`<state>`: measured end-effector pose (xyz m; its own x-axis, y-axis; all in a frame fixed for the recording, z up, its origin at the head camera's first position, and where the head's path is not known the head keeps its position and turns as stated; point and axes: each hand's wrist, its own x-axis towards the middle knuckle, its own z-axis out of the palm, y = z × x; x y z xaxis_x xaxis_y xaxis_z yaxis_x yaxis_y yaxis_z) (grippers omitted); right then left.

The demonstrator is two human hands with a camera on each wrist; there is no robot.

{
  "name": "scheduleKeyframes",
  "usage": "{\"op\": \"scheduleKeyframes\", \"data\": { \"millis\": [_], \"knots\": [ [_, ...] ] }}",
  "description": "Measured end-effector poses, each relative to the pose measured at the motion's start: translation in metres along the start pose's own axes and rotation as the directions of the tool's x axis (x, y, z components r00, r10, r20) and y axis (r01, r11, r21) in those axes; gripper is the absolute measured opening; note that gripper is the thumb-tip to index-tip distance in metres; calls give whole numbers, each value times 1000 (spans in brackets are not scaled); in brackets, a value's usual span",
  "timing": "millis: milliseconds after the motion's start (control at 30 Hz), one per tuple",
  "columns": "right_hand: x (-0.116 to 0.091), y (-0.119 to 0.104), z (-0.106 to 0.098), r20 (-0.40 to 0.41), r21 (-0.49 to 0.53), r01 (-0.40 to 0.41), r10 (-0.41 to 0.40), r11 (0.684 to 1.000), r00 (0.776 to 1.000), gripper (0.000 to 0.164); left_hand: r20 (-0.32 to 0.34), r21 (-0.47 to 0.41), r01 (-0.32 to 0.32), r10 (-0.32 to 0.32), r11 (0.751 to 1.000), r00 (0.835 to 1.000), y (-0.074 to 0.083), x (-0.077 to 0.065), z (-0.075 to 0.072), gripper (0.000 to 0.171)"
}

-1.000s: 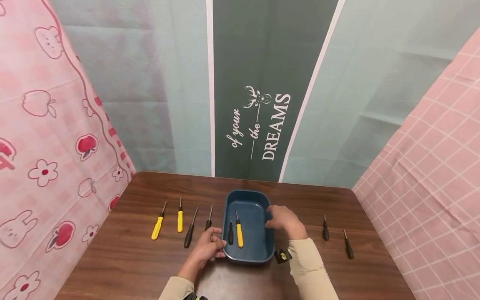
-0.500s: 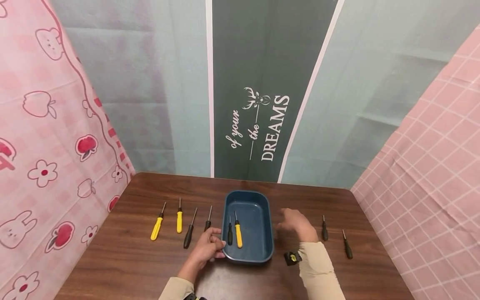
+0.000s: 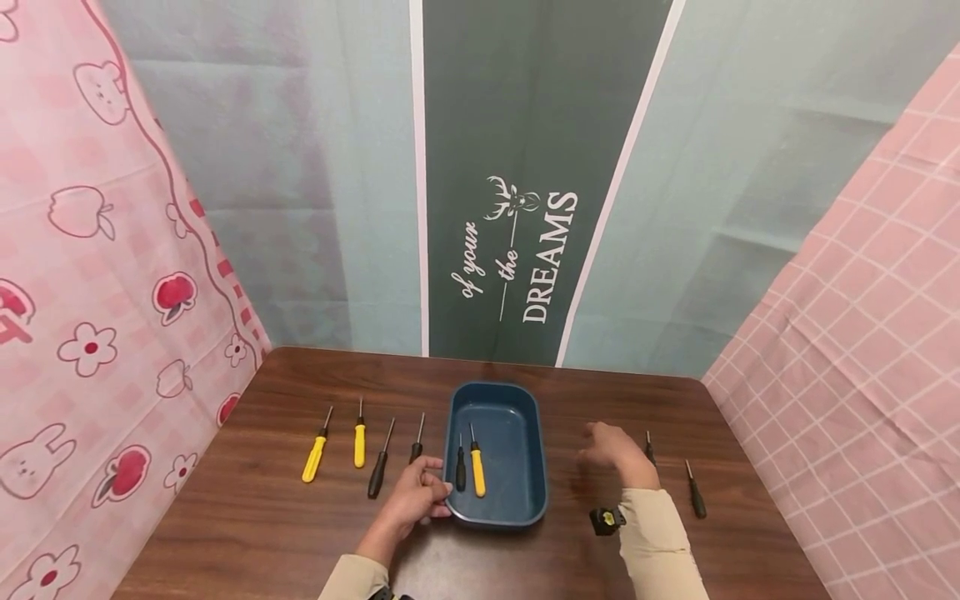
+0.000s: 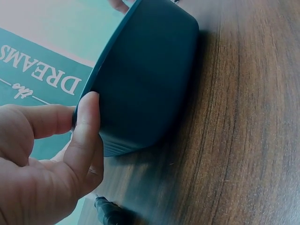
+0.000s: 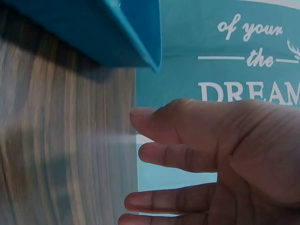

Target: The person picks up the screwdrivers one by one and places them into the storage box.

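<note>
A deep blue rectangular tray stands on the table with two screwdrivers in it. One is a small black-handled screwdriver, the other a yellow-handled screwdriver. My left hand pinches the tray's left rim between thumb and fingers, as the left wrist view shows close up. To the tray's right, my right hand hovers over the table, holding nothing. Its fingers are extended and apart in the right wrist view. Just beyond it lies a black screwdriver, partly hidden by the wrist.
Left of the tray lie two yellow screwdrivers and two black screwdrivers, one partly behind my left hand. Another black screwdriver lies at the far right of the wooden table. Hanging cloths border the table on three sides.
My right hand has left the tray's right rim and moved rightward, toward the black screwdrivers. The left hand and the tray have stayed in place.
</note>
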<state>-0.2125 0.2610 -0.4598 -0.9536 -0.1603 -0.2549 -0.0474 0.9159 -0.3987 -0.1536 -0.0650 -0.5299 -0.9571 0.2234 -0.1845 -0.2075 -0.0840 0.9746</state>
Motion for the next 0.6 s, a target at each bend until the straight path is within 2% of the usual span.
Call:
{"op": "scheduleKeyframes", "data": {
  "millis": [433,600],
  "knots": [
    [-5,37,-8,-8,-1,-46,46,999,999,46,2,-13,-1,1,1000,1000,-1,0,1,44],
    [-7,47,-12,-20,35,-83,84,996,996,46,1,-20,-1,1,1000,1000,-3,1,1,43]
  ]
}}
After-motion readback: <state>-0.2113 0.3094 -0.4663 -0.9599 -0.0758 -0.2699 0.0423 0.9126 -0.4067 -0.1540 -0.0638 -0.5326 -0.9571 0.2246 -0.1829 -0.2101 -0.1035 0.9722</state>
